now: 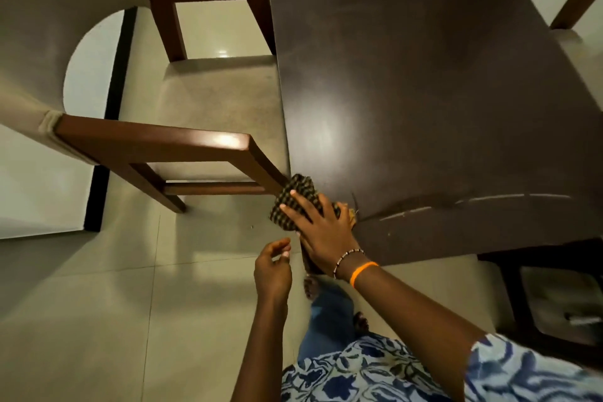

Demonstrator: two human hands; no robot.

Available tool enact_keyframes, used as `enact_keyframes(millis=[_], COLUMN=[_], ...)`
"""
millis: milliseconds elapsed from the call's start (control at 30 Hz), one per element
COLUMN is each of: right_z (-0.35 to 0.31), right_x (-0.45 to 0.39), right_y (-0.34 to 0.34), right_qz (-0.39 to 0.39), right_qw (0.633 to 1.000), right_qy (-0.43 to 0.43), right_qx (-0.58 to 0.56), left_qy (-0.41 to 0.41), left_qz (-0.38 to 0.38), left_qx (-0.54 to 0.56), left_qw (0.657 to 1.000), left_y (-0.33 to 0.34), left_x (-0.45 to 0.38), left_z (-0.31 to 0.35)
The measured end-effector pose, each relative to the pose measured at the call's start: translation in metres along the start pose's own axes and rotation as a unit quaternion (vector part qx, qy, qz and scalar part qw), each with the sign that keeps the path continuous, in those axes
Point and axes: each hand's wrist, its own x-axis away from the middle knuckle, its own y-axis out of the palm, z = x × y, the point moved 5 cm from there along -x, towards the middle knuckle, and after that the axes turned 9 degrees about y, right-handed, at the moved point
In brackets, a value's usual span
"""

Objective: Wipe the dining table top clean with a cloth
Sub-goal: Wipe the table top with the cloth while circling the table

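As crumbs are swept off the corner, a checked dark cloth [295, 202] is pressed flat.
Right hand [321, 232] fingers are spread on it over the dark brown wooden table top [424, 91]; left hand [272, 271] is loosely cupped below, empty, likely as catcher.

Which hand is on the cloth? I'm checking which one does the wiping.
The right hand, with the orange band at its wrist, presses the checked cloth at the table corner. The left hand hangs off the table, holding nothing.

The table [424, 91] has a dark brown top that shines under a light. A checked cloth [295, 197] lies on its near left corner and hangs a little over the edge. Thin pale scratches run along the near edge of the table.
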Motion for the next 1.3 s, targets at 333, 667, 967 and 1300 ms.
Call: enact_keyframes(millis=[333,667,967,1300], right_z=[0.004,0.179,0.130,0.030], right_x=[0.089,0.127,0.107,0.070], right_y=[0.007,-0.024,-0.011,0.012], right_qz=[0.072,0.157,0.135,0.051], right_qw=[0.995,0.961,0.909,0.999], right_qy=[-0.054,0.226,0.388,-0.010], right_qx=[0.049,0.033,-0.072,-0.017], left_qy=[-0.001,0.075,0.085,0.133], left_qz=[0.009,0.017,0.021,0.011], left_qx=[-0.039,-0.151,-0.109,-0.233], left_qw=[0.999,0.986,0.990,0.963], left_y=[-0.003,0.009,0.010,0.005], left_x=[0.046,0.043,0.040,0.037], left_z=[-0.028,-0.019,-0.022,-0.006])
